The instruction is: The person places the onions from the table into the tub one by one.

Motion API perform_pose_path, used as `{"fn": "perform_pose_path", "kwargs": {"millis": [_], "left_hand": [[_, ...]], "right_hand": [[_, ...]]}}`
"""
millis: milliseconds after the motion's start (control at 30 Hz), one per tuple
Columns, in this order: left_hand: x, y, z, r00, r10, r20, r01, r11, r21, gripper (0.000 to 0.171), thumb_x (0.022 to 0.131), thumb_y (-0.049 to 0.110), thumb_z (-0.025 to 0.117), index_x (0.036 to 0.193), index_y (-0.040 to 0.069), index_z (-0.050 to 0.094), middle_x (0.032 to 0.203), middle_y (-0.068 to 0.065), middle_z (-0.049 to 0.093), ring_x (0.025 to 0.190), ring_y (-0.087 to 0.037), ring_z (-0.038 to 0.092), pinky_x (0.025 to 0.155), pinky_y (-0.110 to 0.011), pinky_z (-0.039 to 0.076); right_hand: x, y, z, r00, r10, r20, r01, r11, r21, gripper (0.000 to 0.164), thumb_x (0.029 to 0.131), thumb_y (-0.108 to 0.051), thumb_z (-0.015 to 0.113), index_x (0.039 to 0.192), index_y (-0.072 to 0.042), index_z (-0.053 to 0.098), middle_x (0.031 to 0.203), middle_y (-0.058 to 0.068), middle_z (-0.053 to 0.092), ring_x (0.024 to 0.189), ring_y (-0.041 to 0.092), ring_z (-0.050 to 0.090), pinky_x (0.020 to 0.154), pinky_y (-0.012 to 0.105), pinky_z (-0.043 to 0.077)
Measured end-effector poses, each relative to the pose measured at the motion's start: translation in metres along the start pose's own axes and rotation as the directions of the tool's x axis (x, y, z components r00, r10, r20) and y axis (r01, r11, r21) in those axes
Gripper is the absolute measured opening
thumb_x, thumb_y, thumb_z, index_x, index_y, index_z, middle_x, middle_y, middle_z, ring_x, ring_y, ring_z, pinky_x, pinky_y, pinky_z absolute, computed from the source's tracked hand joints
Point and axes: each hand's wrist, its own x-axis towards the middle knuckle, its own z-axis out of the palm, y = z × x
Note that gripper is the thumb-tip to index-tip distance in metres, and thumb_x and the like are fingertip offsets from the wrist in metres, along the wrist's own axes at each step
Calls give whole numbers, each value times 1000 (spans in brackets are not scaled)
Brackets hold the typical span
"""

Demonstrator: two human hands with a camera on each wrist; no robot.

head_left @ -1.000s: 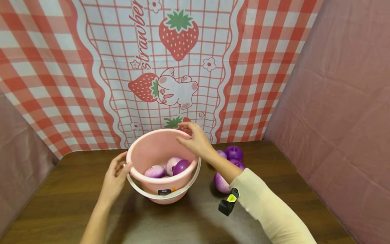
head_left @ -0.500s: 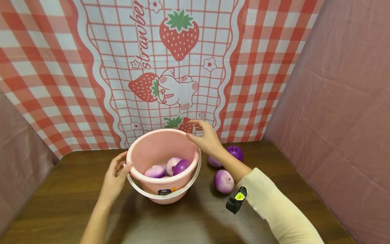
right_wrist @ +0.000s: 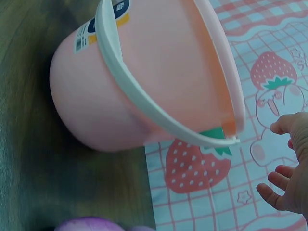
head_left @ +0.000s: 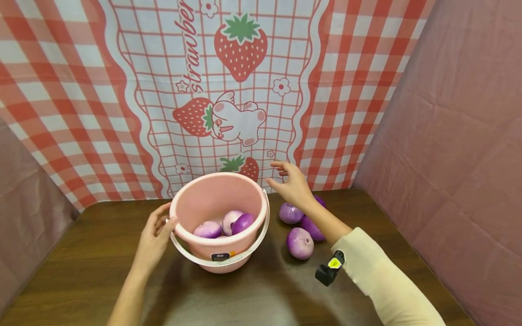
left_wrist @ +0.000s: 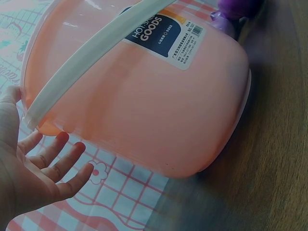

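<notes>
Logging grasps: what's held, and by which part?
Pink bucket, by its rim near one end of the handle, in the left grip. Right grip holds nothing.

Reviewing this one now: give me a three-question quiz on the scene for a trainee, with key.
1. Which hand touches the bucket?
2. True or false: the handle stands upright above the rim.
3. In the head view, the loose onions lie on the table:
A) left of the bucket
B) right of it
C) in front of it

Key:
1. The left hand.
2. False; it hangs down.
3. B.
</notes>
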Motion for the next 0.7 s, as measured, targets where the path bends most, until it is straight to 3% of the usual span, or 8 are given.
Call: {"fn": "perform_pose_path", "kwargs": {"millis": [433,700], "left_hand": [[0,1,0,1000,-3,-1,3,1000,9,42,95,6,48,136,-1,38,93,21,60,84,8,56,74,-9,47],[0,1,1,1000,7,0,-7,1000,-21,42,95,5,48,135,-3,38,94,19,61,83,6,57,72,-10,47]], "right_hand": [[-7,29,-28,996,90,-16,-90,996,-16,47,85,-23,67,128,-9,53,128,19,50,116,35,52,94,48,45],[-13,46,-35,992,123,-35,-124,992,-19,45,85,-21,67,126,-9,54,126,20,52,115,36,52,95,46,46]]}}
